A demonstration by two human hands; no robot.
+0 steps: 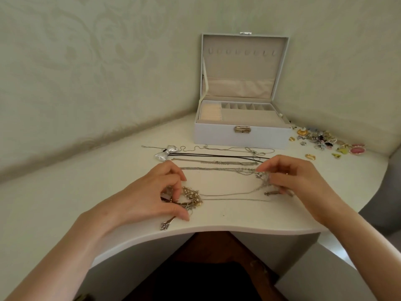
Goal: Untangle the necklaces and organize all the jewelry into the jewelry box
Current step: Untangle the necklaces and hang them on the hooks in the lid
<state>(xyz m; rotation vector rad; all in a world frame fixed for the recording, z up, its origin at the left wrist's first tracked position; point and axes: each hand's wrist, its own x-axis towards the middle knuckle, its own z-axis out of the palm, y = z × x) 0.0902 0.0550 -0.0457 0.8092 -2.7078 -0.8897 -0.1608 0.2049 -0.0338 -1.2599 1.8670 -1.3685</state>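
Both hands palm-down, apart, fingers curled in pinches: left hand (152,192), right hand (291,179).

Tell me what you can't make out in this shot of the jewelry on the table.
Head view only:
gold and pearl tangle: the left hand pinches it and covers part; piece count unclear.
silver chains: their knot is half hidden by fingers of the right hand.
small jewelry pile right of the jewelry box: too small and blurred to sort.
rear compartments of the box: floors hidden by their dividers.
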